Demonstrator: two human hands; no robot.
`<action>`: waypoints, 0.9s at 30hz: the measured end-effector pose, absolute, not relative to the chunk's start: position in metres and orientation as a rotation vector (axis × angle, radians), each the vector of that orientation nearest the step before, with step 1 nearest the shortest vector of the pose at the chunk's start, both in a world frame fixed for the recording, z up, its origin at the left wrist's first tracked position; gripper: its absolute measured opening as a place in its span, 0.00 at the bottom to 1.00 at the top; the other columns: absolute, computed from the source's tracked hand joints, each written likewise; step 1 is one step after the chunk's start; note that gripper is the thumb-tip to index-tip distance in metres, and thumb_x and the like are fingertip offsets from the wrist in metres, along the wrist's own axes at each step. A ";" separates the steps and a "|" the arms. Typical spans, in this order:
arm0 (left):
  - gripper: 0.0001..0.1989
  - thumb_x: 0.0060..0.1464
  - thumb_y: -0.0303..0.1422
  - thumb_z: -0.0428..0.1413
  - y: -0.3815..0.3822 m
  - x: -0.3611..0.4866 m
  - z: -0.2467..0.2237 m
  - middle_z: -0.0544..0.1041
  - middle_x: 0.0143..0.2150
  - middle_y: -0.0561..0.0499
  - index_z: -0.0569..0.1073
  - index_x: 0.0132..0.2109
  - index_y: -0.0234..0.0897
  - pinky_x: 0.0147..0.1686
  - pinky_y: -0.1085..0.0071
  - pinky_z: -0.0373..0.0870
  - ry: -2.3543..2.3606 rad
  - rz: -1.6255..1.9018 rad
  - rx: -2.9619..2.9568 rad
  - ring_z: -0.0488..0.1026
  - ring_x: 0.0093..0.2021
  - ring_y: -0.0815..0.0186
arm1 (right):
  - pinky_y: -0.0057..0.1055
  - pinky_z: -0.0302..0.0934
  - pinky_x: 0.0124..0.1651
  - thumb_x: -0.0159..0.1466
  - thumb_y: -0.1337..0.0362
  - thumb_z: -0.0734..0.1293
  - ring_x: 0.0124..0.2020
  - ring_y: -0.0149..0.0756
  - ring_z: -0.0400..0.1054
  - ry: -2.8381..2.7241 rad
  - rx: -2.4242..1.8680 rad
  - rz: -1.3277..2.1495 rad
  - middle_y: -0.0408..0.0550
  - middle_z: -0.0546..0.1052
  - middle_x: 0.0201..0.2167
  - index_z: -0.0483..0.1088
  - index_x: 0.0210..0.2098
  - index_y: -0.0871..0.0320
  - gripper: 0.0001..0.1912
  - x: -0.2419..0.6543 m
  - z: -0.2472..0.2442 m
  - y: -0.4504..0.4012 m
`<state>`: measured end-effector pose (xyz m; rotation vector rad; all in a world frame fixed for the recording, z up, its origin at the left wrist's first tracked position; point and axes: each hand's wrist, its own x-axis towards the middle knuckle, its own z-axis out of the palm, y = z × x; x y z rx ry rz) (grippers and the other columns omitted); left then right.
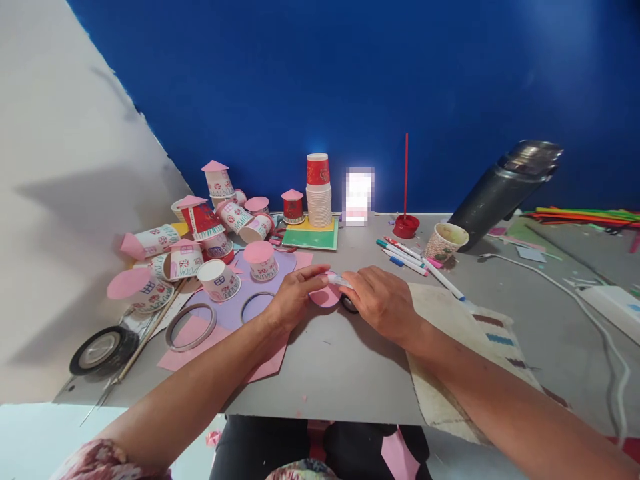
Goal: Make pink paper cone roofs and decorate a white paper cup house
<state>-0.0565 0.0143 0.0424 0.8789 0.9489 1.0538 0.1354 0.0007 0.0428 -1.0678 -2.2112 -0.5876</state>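
- With fingers bent inward, holds a pink paper disc (pixel 323 301) in the left hand (pixel 300 293) and grasps a slim white tube (pixel 341 280) in the right hand (pixel 383 303), with one end over the disc's upper part; cannot tell whether tube and paper touch.
- Faces a broad blue wall (pixel 320 87) across a grey table (pixel 325 373), with the disc centred in front, between both hands.
- Has a pale cloth (pixel 440 360) spread under the right forearm, and a purple sheet (pixel 286 263) lying beyond the left one, next to a pink sheet (pixel 273 353).
- Has a dark flask (pixel 487 197) leaning at the right, near the wall.
- Has a tall stack of cups (pixel 319 200) upside down at the back, red on top and white below; judging by the bare white rims, seems to have plenty left undecorated.
- Seems well along with the crowd at the left: counts many patterned cups (pixel 204 220) wearing pink paper tops, some upright, some tipped over.
- Finds on the purple sheet one capped cup (pixel 263 267) and, just beside it, one drawn-on cup (pixel 218 280) lacking a top, so apparently unfinished.
- Has a black tape roll (pixel 127 341) at the left edge.
- Has loose marker pens (pixel 405 255) lying right of centre.
- Has the disc, seemingly, not yet fixed to any cup.
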 end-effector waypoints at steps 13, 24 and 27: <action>0.07 0.49 0.30 0.64 0.009 -0.053 0.043 0.80 0.36 0.47 0.81 0.36 0.31 0.38 0.73 0.71 0.732 0.968 0.588 0.74 0.35 0.68 | 0.34 0.47 0.31 0.72 0.61 0.62 0.26 0.35 0.65 -2.128 -1.109 -0.606 0.45 0.74 0.21 0.75 0.37 0.59 0.12 0.133 0.042 -0.002; 0.16 0.51 0.32 0.64 0.002 -0.050 0.043 0.81 0.41 0.45 0.81 0.47 0.32 0.41 0.74 0.69 0.751 1.011 0.739 0.74 0.38 0.67 | 0.31 0.48 0.28 0.71 0.56 0.61 0.25 0.35 0.71 -1.950 -1.351 -0.320 0.47 0.80 0.24 0.75 0.35 0.58 0.16 0.134 0.032 0.004; 0.15 0.51 0.32 0.64 0.002 -0.051 0.043 0.81 0.40 0.45 0.81 0.47 0.31 0.41 0.75 0.69 0.746 1.004 0.757 0.74 0.37 0.68 | 0.31 0.48 0.29 0.71 0.57 0.61 0.25 0.34 0.71 -1.977 -1.275 -0.401 0.47 0.80 0.25 0.75 0.35 0.59 0.16 0.135 0.034 0.005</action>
